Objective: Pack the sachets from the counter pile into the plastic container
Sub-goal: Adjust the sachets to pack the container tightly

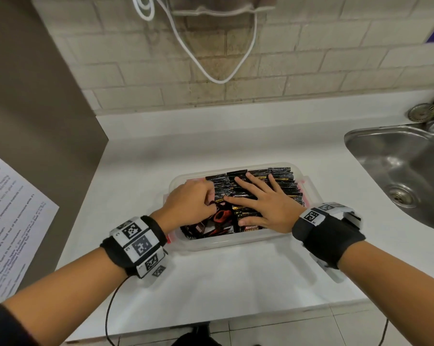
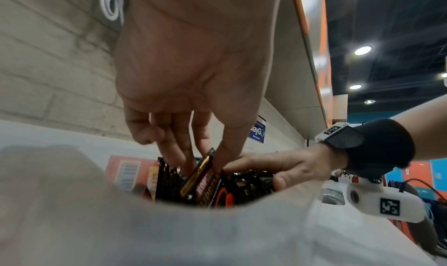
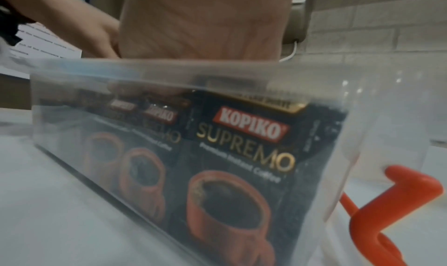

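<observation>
A clear plastic container sits on the white counter, packed with upright black Kopiko sachets. My left hand is curled into the container's left half. In the left wrist view its thumb and fingers pinch a gold-edged sachet standing among the others. My right hand lies flat with fingers spread on top of the sachet rows. The right wrist view shows sachets through the container wall and an orange lid clip.
A steel sink is set into the counter to the right. A brown panel and a printed paper sheet are at the left. A white cable hangs against the tiled wall behind.
</observation>
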{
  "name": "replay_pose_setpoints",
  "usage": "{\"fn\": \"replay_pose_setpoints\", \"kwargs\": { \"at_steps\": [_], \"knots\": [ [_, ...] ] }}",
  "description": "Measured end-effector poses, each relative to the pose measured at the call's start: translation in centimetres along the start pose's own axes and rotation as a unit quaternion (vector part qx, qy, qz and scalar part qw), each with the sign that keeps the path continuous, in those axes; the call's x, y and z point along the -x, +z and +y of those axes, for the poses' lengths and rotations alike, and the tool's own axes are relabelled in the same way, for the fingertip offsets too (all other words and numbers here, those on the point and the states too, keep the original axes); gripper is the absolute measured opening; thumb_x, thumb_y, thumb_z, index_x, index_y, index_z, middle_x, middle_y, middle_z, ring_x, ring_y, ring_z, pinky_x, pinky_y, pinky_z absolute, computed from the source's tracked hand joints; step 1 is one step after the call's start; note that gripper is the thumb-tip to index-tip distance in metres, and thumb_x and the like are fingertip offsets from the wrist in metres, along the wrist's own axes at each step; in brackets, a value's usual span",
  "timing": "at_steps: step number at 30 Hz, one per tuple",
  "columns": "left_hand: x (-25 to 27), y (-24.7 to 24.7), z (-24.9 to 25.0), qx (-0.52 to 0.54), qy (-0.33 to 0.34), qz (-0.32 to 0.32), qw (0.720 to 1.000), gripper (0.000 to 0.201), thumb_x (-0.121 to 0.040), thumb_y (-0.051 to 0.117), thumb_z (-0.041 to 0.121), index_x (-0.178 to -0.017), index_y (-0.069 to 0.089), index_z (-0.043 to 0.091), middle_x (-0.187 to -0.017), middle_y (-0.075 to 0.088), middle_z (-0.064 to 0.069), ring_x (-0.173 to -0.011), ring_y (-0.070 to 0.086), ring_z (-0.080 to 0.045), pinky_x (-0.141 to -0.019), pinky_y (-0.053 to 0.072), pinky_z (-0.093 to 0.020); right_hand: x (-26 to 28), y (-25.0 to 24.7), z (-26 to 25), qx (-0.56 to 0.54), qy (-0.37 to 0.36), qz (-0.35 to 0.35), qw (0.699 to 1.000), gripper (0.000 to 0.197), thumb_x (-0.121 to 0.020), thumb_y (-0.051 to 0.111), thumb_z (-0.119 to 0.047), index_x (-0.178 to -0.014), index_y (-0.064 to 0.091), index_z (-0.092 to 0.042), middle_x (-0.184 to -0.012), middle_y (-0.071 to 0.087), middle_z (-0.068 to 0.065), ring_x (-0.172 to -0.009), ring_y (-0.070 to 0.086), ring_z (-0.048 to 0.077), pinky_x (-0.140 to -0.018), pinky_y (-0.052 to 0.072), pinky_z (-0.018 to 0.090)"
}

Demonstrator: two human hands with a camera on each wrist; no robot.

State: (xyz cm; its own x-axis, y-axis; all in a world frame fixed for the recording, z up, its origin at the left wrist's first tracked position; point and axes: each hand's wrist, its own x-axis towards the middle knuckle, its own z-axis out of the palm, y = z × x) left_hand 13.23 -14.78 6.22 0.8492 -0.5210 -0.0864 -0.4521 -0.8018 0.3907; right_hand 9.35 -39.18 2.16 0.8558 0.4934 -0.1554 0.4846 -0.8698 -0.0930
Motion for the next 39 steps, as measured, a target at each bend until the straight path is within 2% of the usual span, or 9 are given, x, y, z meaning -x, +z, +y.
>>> {"fn": "replay_pose_setpoints", "kwargs": {
  "at_steps": [8,11,14,18,21,27,31,36,39],
  "knots": [
    [-1.3,-0.2,1.8,-0.02,0.047,-0.002,0.999,0.009,-0.089,0.069,0.016,-0.094,0.061,0.017,-0.08,0.064,0.005,-0.078,0.061,-0.017,-0.078,0.055,-0.042,0.0,0.3,0.1,-0.022,-0.013,0.029,0.999,0.07,-0.087,0.019,-0.08,-0.147,-0.011,-0.061,-0.164,-0.022,-0.011,-0.153,-0.018,0.021,-0.117,-0.001,0.07],
    [-1.0,-0.3,1.1,0.096,0.027,-0.008,0.995,0.021,-0.087,0.076,0.02,-0.104,0.064,0.017,-0.08,0.071,0.007,-0.074,0.065,-0.005,-0.084,0.055,-0.032,-0.2,0.3,0.3,-0.005,-0.015,0.017,1.0,0.065,-0.088,0.017,-0.079,-0.145,-0.011,-0.065,-0.163,-0.025,-0.01,-0.152,-0.021,0.023,-0.117,-0.001,0.07],
    [-0.9,-1.8,-0.3,0.153,0.004,0.049,0.987,0.01,-0.09,0.072,0.022,-0.1,0.069,0.021,-0.082,0.069,0.011,-0.072,0.064,0.001,-0.073,0.053,-0.02,-0.2,0.2,0.2,0.0,-0.014,0.007,1.0,0.062,-0.089,0.016,-0.078,-0.145,-0.008,-0.067,-0.163,-0.025,-0.01,-0.151,-0.023,0.024,-0.116,-0.002,0.07],
    [-1.4,-3.9,-2.0,0.026,0.003,-0.034,0.999,0.018,-0.095,0.061,0.015,-0.107,0.073,0.019,-0.09,0.062,0.018,-0.083,0.056,0.005,-0.079,0.049,-0.017,-0.1,0.1,0.2,0.005,-0.014,-0.001,1.0,0.058,-0.09,0.016,-0.076,-0.145,-0.002,-0.067,-0.163,-0.026,-0.011,-0.151,-0.024,0.023,-0.116,-0.003,0.07],
    [-1.6,-3.3,-2.2,-0.107,0.035,-0.093,0.989,0.027,-0.093,0.064,0.027,-0.118,0.068,0.02,-0.095,0.052,0.008,-0.102,0.051,-0.013,-0.084,0.045,-0.028,-0.2,-0.1,0.2,0.011,-0.01,-0.009,1.0,0.057,-0.089,0.013,-0.077,-0.144,-0.001,-0.069,-0.163,-0.026,-0.011,-0.15,-0.025,0.021,-0.117,-0.004,0.069],
    [-1.8,0.2,-1.6,-0.245,0.037,-0.068,0.966,0.05,-0.084,0.068,0.059,-0.11,0.062,0.017,-0.102,0.038,0.005,-0.113,0.039,-0.021,-0.089,0.031,-0.036,-0.1,-0.2,0.0,0.012,-0.005,-0.015,1.0,0.059,-0.088,0.01,-0.077,-0.145,0.0,-0.068,-0.164,-0.024,-0.008,-0.151,-0.024,0.022,-0.117,-0.007,0.068],
    [-1.7,1.4,-2.1,-0.23,0.023,-0.024,0.973,0.039,-0.082,0.074,0.046,-0.104,0.057,0.019,-0.11,0.05,0.001,-0.106,0.036,-0.019,-0.089,0.033,-0.035,-0.2,-0.2,0.0,0.015,-0.002,-0.013,1.0,0.059,-0.088,0.011,-0.077,-0.145,0.001,-0.067,-0.165,-0.021,-0.007,-0.151,-0.022,0.023,-0.117,-0.006,0.067],
    [-1.6,0.4,-2.4,-0.134,-0.029,0.003,0.991,0.016,-0.085,0.071,0.032,-0.081,0.058,0.023,-0.083,0.046,0.013,-0.097,0.04,-0.016,-0.082,0.029,-0.032,-0.1,-0.2,-0.1,0.003,0.001,-0.012,1.0,0.058,-0.089,0.016,-0.076,-0.146,0.003,-0.067,-0.166,-0.018,-0.008,-0.152,-0.021,0.022,-0.118,-0.008,0.066],
    [-1.1,-1.1,-2.6,-0.01,-0.047,0.017,0.999,0.011,-0.084,0.07,0.022,-0.081,0.06,0.019,-0.072,0.05,0.022,-0.08,0.048,-0.003,-0.079,0.035,-0.029,-0.1,-0.1,0.0,0.004,0.001,-0.011,1.0,0.058,-0.09,0.017,-0.075,-0.146,0.003,-0.067,-0.166,-0.018,-0.008,-0.152,-0.022,0.022,-0.118,-0.009,0.066]
  ]
}}
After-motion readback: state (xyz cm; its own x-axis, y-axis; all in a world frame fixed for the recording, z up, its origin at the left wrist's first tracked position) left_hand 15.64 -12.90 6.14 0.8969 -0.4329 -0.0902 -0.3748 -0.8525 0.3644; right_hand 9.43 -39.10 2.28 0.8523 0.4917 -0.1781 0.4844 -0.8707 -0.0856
